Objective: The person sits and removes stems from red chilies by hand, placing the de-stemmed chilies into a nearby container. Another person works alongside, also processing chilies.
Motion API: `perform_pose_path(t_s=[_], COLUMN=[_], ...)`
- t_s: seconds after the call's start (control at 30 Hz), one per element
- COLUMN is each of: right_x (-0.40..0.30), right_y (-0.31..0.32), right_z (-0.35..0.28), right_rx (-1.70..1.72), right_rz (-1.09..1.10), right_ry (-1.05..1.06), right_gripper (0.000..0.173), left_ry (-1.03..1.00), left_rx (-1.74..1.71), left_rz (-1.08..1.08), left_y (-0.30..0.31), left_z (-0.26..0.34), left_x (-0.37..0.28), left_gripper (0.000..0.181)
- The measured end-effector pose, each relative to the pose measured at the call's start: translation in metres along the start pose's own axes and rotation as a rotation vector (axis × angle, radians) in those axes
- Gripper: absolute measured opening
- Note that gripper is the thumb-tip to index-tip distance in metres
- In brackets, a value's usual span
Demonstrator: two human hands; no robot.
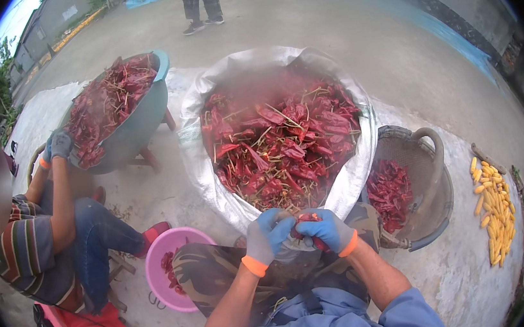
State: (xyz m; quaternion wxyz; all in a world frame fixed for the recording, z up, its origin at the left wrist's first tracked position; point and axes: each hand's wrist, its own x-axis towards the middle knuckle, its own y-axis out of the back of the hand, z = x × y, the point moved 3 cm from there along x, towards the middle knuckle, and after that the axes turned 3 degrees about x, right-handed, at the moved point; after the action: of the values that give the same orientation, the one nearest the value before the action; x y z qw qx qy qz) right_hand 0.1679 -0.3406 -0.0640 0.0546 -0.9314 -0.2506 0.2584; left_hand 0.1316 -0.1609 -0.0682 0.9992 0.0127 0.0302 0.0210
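Both of my hands wear grey-and-blue work gloves with orange cuffs, close together above my lap. My right hand (328, 232) grips dried red chili peppers (308, 218); part of the bunch pokes out below its fingers. My left hand (269, 238) is beside them, fingers bent toward the peppers; whether it holds anything is hidden. Just beyond my hands stands a large white woven sack (204, 170) with its rim rolled down. Dried red chili peppers with stems (283, 137) fill it, and a blur covers its far part.
At right, a wicker basket (434, 211) with a thick handle holds red peppers; corn cobs (495, 209) lie beyond. A pink basin (197, 234) stands left. A seated co-worker (56, 225) reaches into a heaped green tub (141, 128). Another person (201, 1) stands far off.
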Motion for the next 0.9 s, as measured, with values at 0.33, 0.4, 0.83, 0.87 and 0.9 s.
perform_pose_path(t_s=[0.33,0.4,0.83,0.87,0.9], right_x=[-0.001,-0.01,-0.054,-0.061,-0.069], right_y=[-0.006,-0.012,0.037,0.073,0.108], right_z=[0.014,-0.001,-0.053,-0.066,-0.077], right_rx=[0.043,-0.021,-0.666,-0.684,-0.791], right_rz=[-0.255,-0.307,0.318,0.533,0.756], right_ry=[-0.139,-0.121,0.717,0.713,0.732], right_gripper=[0.018,0.018,0.021,0.024,0.028], left_ry=[0.166,0.28,0.048,-0.032,-0.135], left_rx=[-0.208,-0.366,-0.059,0.111,0.298], left_rz=[-0.076,-0.117,0.215,0.295,0.343], left_y=[0.0,0.0,0.049,0.051,0.051], left_z=[0.011,0.02,-0.002,-0.002,0.001], left_x=[-0.018,-0.027,0.005,0.015,0.023], left_gripper=[0.009,0.008,0.026,0.035,0.038])
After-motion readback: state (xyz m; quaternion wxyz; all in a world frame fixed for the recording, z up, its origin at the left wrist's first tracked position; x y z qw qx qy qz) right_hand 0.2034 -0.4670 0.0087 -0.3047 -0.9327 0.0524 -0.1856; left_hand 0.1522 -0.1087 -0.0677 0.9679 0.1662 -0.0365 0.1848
